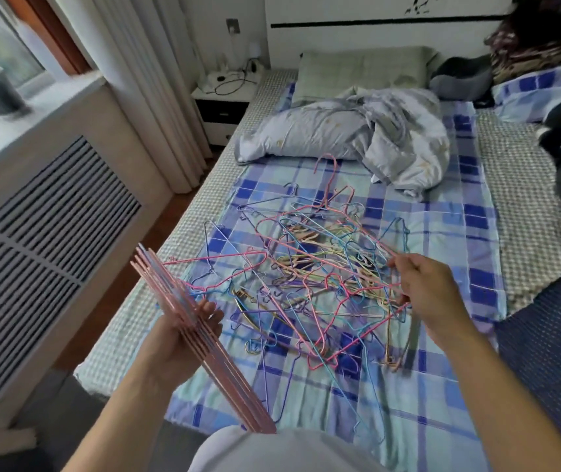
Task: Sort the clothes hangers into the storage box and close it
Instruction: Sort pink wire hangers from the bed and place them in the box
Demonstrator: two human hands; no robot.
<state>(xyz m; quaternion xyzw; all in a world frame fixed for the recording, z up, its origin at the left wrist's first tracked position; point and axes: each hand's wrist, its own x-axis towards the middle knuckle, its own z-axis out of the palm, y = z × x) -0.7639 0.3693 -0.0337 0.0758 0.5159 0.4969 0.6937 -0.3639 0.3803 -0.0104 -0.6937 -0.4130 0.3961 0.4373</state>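
Left hand (183, 332): grips a stacked bundle of pink hangers (201, 342), fingers curled round its middle; the bundle runs slanted from upper left down toward the person's lap.
Right hand (422, 287): raised over the pile, fingertips pinching the wire of one pink hanger (350, 321) that is partly lifted out of the tangle.
Hanger pile (313, 267): a loose tangle of thin wire hangers, pink, blue, purple, yellow and gold, lying in the middle of the bed between the two hands.
Bed (408, 386): covered by a blue and teal plaid sheet.
Duvet (350, 127): pale, crumpled, beyond the pile near a green pillow (361, 69).
Nightstand (224, 100): white, left of the bed head, with cables on top.
Storage box: I cannot see one from here.
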